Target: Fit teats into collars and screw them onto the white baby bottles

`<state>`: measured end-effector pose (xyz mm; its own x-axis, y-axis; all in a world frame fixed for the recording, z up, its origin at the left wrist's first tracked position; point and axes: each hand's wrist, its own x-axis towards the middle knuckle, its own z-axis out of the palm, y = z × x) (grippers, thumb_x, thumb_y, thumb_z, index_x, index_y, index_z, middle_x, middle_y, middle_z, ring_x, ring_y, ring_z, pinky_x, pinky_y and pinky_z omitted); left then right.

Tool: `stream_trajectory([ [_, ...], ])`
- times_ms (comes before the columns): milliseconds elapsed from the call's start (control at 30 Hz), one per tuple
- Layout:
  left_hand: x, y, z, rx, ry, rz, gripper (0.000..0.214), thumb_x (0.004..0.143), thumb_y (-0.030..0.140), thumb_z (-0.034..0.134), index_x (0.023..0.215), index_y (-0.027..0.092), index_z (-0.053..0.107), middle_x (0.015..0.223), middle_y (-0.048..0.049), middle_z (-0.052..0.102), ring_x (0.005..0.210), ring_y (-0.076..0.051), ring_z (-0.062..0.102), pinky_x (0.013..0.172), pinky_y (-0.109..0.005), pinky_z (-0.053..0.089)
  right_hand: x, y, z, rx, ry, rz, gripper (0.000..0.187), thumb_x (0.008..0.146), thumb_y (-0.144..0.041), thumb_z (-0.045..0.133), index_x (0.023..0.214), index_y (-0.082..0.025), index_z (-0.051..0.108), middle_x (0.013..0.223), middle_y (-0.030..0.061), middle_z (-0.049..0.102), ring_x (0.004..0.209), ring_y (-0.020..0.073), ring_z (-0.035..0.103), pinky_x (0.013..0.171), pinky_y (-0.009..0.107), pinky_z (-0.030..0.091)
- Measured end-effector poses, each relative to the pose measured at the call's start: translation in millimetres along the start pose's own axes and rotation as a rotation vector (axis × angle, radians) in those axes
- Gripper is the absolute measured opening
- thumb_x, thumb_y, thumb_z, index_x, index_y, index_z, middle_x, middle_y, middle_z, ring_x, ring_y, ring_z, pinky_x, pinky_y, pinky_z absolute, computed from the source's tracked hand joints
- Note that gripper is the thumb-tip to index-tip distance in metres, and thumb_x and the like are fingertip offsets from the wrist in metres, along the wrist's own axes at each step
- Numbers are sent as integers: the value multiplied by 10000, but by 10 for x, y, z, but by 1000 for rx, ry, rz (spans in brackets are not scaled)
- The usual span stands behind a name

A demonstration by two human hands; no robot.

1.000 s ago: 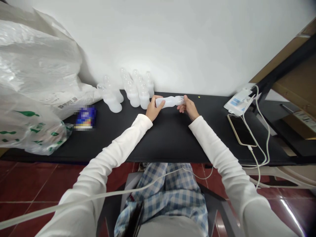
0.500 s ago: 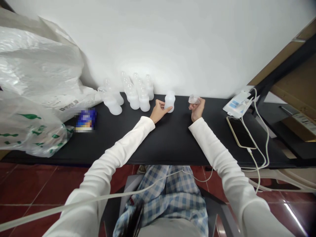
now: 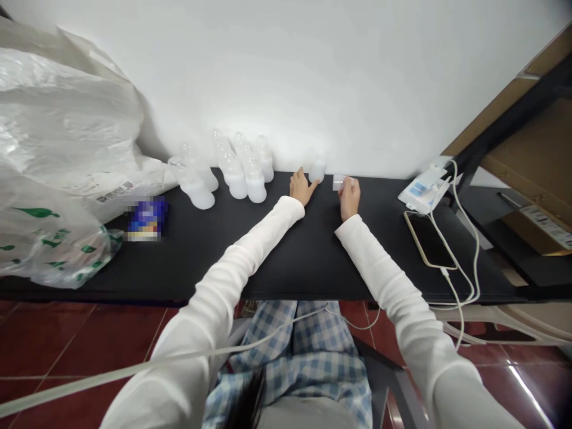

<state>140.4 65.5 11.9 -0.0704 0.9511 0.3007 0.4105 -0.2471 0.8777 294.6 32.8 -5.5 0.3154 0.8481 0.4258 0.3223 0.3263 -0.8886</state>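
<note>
- White bottle (image 3: 317,171): stands upright on the black table (image 3: 286,256), close to the white wall (image 3: 366,83), between the two hands and nearer the left one.
- Left hand (image 3: 302,188): fingers extended toward the wall, thumb angled out to the right, apart from them. The bottle is located to the right of these fingers; the thumb tip overlaps its lower part in view. Whether the thumb makes contact cannot be determined.
- Right hand (image 3: 350,198): fingers curled, pinching a clear cap (image 3: 339,183). The cap is held sideways, projecting left from the fingertips, its free end apart from the bottle.
- Capped bottles (image 3: 255,189): grouped to the left of the left hand, clear tops upward.
- Leftmost bottles (image 3: 199,195): positioned left of that group, overlapping each other in view.
- Phone (image 3: 430,238): lies right of the right hand, white cable (image 3: 445,273) connected at its near end.
</note>
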Motion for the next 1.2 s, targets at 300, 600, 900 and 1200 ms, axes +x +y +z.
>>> stream_trajectory([
  [300,-766,-46,-605,-338,-290,173,154,872,315,675,978,203,677,1054,-55,691,996,-172,643,883,-279,466,-423,-382,290,-35,-74,21,337,886,-576,462,799,-251,451,697,-37,546,636,139,534,658,283,461],
  [600,-703,-36,-592,-659,-279,-83,242,864,307,681,729,184,523,679,41,551,683,-98,525,741,-238,446,-562,-550,359,-218,-77,3,554,875,-718,462,635,-244,305,581,-54,384,588,121,376,591,262,351],
  [900,-650,41,-660,-719,-229,-238,204,792,111,574,680,185,420,637,51,431,565,-72,420,531,-184,362,-549,-632,297,-344,-289,-118,471,918,-667,488,721,-239,499,548,-34,567,550,149,557,642,280,451],
  [1200,-468,-31,-769,-750,-260,-460,336,834,181,626,597,182,388,519,62,344,431,-38,308,394,-166,200,-364,-449,161,-491,-635,-844,319,1004,-180,381,1196,-211,634,1316,138,644,1254,237,599,1022,431,534],
])
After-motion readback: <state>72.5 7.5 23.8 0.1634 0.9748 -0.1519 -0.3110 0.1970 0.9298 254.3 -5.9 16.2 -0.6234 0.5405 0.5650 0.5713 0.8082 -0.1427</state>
